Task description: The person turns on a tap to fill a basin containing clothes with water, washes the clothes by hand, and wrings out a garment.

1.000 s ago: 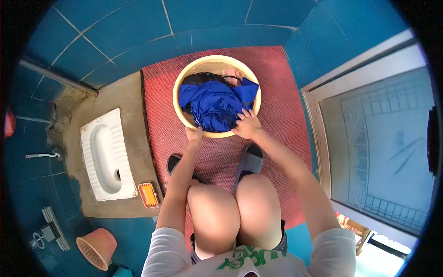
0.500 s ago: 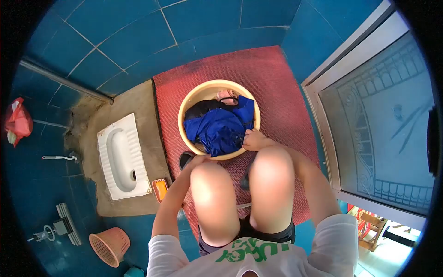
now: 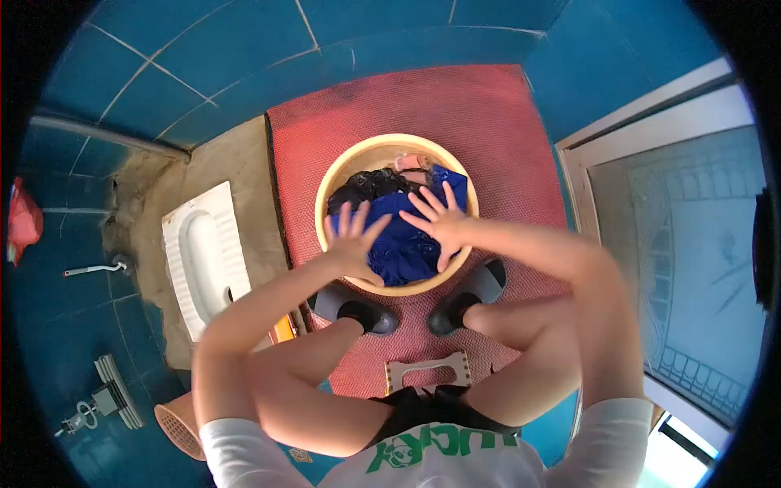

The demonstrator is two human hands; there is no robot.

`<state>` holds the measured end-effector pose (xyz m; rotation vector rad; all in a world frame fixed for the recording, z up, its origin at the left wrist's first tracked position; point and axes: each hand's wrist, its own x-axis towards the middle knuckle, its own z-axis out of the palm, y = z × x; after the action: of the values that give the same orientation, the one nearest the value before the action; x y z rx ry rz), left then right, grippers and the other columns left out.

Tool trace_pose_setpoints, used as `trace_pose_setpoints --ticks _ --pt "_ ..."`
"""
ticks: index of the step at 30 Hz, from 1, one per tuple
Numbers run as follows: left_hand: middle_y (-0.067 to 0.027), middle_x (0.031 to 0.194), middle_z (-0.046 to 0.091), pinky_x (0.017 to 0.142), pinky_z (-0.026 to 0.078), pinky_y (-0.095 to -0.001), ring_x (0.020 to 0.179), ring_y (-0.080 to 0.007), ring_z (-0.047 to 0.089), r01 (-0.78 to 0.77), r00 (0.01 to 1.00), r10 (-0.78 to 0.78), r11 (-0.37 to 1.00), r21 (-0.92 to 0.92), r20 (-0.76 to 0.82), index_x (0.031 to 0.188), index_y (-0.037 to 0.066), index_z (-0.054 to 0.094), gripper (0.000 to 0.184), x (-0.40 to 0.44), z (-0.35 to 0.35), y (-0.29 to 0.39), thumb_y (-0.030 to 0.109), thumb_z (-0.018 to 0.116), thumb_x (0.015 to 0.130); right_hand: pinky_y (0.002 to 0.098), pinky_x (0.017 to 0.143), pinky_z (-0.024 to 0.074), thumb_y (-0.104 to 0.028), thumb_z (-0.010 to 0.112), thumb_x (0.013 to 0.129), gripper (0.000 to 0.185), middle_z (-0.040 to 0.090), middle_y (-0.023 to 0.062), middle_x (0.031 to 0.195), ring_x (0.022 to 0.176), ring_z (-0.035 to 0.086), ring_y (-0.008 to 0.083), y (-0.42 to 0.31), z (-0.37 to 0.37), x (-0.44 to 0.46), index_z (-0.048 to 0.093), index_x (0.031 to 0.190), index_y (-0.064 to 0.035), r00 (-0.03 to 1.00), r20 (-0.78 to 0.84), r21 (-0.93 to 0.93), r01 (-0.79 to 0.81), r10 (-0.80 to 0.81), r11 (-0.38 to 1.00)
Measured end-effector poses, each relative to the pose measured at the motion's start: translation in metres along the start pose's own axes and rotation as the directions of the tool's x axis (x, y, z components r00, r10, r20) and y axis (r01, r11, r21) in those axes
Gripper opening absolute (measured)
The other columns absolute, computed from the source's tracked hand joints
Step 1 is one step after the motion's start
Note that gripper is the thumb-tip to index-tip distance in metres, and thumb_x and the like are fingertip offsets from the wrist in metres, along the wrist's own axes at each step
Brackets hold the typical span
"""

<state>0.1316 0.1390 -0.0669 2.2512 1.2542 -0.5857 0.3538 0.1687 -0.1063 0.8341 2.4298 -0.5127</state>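
A round cream basin [image 3: 323, 215] stands on the red mat, with wet blue cloth [image 3: 400, 248] inside. Dark cloth [image 3: 370, 185] and a pink item [image 3: 412, 163] lie at the basin's far side. My left hand [image 3: 355, 244] is over the near left part of the basin, its fingers spread and nothing held. Over the right part is my right hand [image 3: 442, 224], also spread and holding nothing. Both hands are just above or lightly on the blue cloth; contact cannot be made out.
A red mat [image 3: 512, 154] lies under the basin, and a small stool [image 3: 427, 370] is between my legs. Left are a squat toilet [image 3: 207, 252] and a pink basket [image 3: 181, 423]. A glass-panelled door [image 3: 683, 236] is on the right.
Both hands have left the basin's near rim and moved over the cloth with fingers spread. My knees have parted, and the stool has come into view between them.
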Motion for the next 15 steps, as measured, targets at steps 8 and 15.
trace_pose_setpoints --ticks 8,15 --pt "-0.0056 0.144 -0.010 0.095 0.003 -0.0661 0.130 -0.0394 -0.008 -0.031 0.992 -0.025 0.904 0.427 0.125 0.137 0.029 -0.006 0.111 0.096 0.070 -0.003 0.045 0.071 0.058 0.0597 0.099 -0.0021 -0.047 0.070 0.057 0.110 -0.003 0.0149 0.143 0.132 0.000 0.0305 0.009 0.062 0.074 0.002 0.139 -0.0175 0.989 0.074 -0.215 -0.107 0.126 0.971" --pt "-0.0036 0.145 0.002 0.099 0.017 -0.0571 0.131 -0.0324 0.012 0.131 0.968 -0.015 0.883 0.450 -0.252 0.138 0.030 -0.002 0.097 0.152 0.165 -0.023 0.031 0.066 0.069 0.0489 0.101 0.0175 -0.025 0.051 0.079 0.056 0.022 0.0026 0.136 0.128 0.017 0.0237 0.040 0.179 0.167 0.026 0.130 -0.0255 0.954 0.098 0.328 -0.299 0.283 0.896"
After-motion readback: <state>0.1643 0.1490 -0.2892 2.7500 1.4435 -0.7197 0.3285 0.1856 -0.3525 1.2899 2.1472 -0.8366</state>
